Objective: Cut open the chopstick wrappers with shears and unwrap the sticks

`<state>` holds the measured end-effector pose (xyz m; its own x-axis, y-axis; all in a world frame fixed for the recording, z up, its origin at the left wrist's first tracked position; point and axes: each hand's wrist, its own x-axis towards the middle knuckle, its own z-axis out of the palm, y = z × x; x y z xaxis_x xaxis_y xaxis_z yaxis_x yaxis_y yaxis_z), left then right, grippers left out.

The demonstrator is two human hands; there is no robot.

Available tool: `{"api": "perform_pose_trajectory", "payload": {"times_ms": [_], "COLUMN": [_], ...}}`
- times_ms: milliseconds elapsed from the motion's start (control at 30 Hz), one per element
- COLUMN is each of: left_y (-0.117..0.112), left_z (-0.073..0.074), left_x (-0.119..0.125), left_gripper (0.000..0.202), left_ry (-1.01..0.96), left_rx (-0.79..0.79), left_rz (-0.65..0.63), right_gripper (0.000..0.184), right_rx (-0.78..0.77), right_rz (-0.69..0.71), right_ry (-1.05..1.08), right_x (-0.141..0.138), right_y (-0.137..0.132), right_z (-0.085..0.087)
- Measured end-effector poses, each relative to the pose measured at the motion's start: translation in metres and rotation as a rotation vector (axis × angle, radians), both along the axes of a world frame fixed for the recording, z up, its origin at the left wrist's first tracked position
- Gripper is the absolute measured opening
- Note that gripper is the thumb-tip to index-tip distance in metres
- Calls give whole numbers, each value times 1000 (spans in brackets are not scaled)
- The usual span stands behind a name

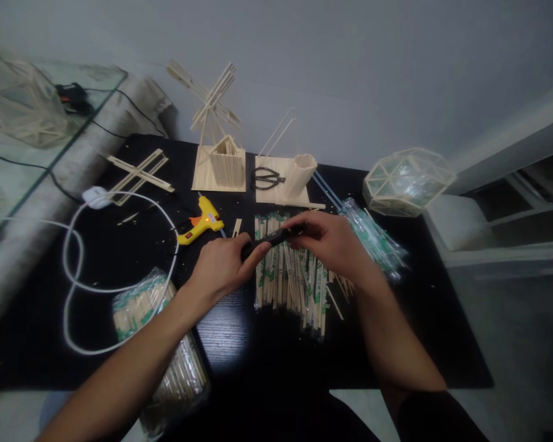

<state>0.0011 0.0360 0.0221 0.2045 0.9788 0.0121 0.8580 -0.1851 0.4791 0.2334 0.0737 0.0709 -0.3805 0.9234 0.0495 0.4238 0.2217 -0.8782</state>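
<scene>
My left hand (222, 261) is closed around one end of a slim black object (277, 236), perhaps a utility knife; blur hides its exact kind. The fingers of my right hand (329, 244) pinch its other end. Both hands hold it above wrapped chopsticks (289, 285) in clear and green sleeves, laid side by side. Left of my hands lies a yellow hot glue gun (203, 222), nozzle up and away. Beyond them, black scissors (266, 178) rest on a wooden base (267, 195) beside a round stick-built cup (300, 175).
A windmill-like stick model (225, 169) stands at the back. Crossed sticks (141, 175) lie left of it. A white cable (65, 270) loops over a chopstick pack (184, 374). Clear wrappers (375, 239) and a faceted stick frame (408, 181) sit right on the black table (424, 325).
</scene>
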Motion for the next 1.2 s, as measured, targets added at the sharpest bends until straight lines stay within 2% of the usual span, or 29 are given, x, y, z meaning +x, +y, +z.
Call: {"api": "perform_pose_trajectory", "payload": {"times_ms": [367, 533, 633, 833, 967, 1067, 1200], "left_y": [0, 0, 1, 4, 6, 6, 5], "left_z": [-6, -8, -8, -9, -8, -7, -4], "left_x": [3, 4, 5, 1, -1, -1, -1], "left_gripper": [64, 64, 63, 64, 65, 67, 71], "left_ry": [79, 69, 58, 54, 80, 117, 181], "left_rx": [57, 101, 129, 79, 73, 58, 38], "left_rz": [29, 54, 76, 93, 94, 78, 69], "right_gripper": [19, 18, 19, 15, 12, 17, 38], "right_rx": [-71, -75, -44, -7, 113, 151, 47], "right_rz": [-40, -41, -45, -56, -71, -55, -36], "right_ry": [50, 51, 2, -70, -143, -215, -274], "right_x": [1, 1, 1, 3, 1, 1, 7], "right_y": [2, 0, -1, 1, 3, 3, 3], "right_z": [-5, -1, 2, 0, -3, 0, 7]}}
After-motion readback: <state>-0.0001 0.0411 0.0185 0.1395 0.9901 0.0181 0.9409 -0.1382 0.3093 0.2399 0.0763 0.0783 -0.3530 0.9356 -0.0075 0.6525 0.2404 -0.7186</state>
